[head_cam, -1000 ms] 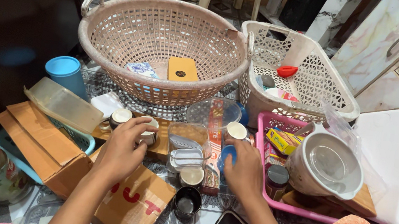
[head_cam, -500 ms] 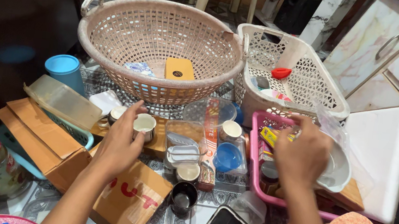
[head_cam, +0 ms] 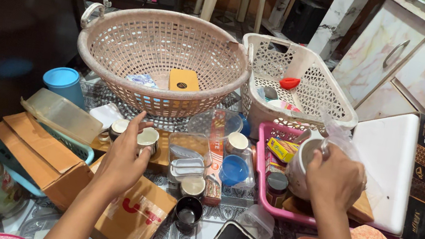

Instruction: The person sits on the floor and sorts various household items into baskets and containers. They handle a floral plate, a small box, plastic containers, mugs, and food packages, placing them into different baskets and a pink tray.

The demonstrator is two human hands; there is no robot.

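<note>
Two hands work at once: left hand (head_cam: 125,160) pinches a small cream cup (head_cam: 148,139) by its rim; right hand (head_cam: 333,180), fingers curled, clasps a white bowl (head_cam: 302,158). Both vessels look rigid, light, probably breakable; firm wall grips suit them.

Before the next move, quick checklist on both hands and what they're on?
1. Left hand on the small cream cup: ok, fingers wrap its near side.
2. Cup upright on the wooden board: ok.
3. Right hand gripping the white bowl: ok, bowl tilted on its side.
4. Bowl over the pink tray: ok.
5. Bowl empty: cannot tell, the hand hides it.
6. Black cup near the left forearm: not ok, close.
</note>
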